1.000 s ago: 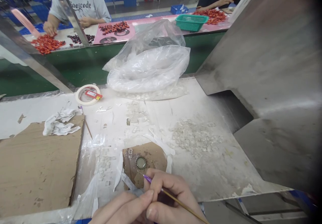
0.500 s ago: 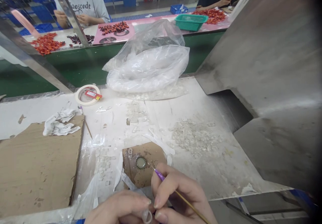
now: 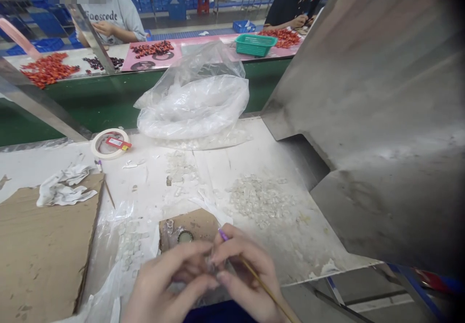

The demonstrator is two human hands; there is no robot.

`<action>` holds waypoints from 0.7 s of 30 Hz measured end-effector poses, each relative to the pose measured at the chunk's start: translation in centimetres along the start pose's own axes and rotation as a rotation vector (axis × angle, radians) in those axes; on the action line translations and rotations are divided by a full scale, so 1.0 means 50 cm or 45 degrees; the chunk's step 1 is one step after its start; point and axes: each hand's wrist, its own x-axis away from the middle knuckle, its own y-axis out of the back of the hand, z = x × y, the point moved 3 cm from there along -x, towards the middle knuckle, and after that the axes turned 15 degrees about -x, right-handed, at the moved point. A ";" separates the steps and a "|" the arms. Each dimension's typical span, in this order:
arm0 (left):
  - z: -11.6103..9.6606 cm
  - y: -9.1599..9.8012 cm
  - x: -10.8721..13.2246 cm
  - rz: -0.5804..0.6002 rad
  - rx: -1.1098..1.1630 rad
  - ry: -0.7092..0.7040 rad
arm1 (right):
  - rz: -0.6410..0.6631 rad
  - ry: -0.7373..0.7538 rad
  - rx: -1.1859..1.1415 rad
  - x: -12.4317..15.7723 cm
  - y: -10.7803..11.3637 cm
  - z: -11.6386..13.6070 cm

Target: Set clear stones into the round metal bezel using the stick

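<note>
Two hands meet at the near edge of the surface [image 3: 254, 153]: the left hand [image 3: 165, 284] and the right hand [image 3: 245, 277], fingertips touching over a small clear piece too blurred to make out. The right hand's grip is closed on one thin brush [image 3: 254, 277], pinched between thumb and fingers; its long axis runs from near right to far left, the purple ferrule and tip pointing away toward the far left, the wooden handle trailing past the wrist to the near right. The left hand's fingers curl toward the same spot, but whether its grip is closed on the small piece cannot be told. Just beyond the fingertips lies one small cardboard scrap [image 3: 192, 226] bearing one round cap [image 3: 185, 237] and one tiny clear piece beside it. To the right of the scrap, one loose heap of clear pieces [image 3: 259, 199] is spread on the surface; a thinner scatter lies to the scrap's left. Far centre sits one crumpled clear plastic bag [image 3: 192, 102]; far left, one tape roll [image 3: 109, 144] and one wad of white tissue [image 3: 60, 190] at the edge of one large cardboard sheet [image 3: 39, 250]. A large metal housing [image 3: 370, 95] fills the right side. Beyond a green conveyor, two people work at a far bench with red pieces and one green basket [image 3: 255, 44].
</note>
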 end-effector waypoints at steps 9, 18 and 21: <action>0.004 -0.057 -0.265 0.418 -0.560 -0.189 | -0.552 0.206 0.109 0.022 0.142 0.047; 0.087 -0.089 -0.264 0.504 -0.842 -0.327 | -0.413 -0.312 0.341 0.033 0.083 -0.026; 0.068 -0.049 -0.259 0.325 -0.791 -0.263 | -0.270 -0.444 0.392 0.028 0.049 -0.046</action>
